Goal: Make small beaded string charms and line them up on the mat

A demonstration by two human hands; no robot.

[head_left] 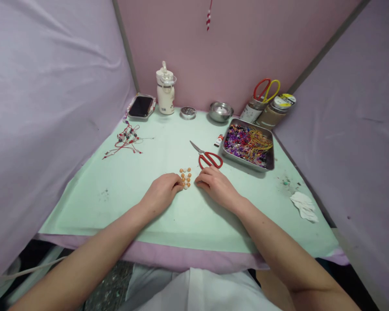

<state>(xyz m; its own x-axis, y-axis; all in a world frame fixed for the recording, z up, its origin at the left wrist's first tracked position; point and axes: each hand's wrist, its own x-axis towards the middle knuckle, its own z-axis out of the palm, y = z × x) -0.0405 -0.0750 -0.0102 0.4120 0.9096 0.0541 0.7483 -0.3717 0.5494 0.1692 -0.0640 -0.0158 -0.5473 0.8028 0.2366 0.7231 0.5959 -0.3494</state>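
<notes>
Orange and white round beads (186,176) lie in short rows on the pale green cloth, between my two hands. My left hand (164,188) rests at their left side, thumb and fingers pinched on a bead at the lower left of the group, mostly hidden by the fingertips. Just right of the beads is my right hand (215,183), its fingers curled together and pointing at them. What those fingers hold, if anything, is hidden. Red-handled scissors (205,155) lie slightly spread right behind it, blades pointing away to the left.
A metal tray (249,166) of colourful beads and cords stands right. Behind are a steel bowl (221,113), a round tin (188,113), a white bottle (166,97) and a phone (141,106). Knotted red cords (127,137) lie left, a crumpled tissue (304,206) right.
</notes>
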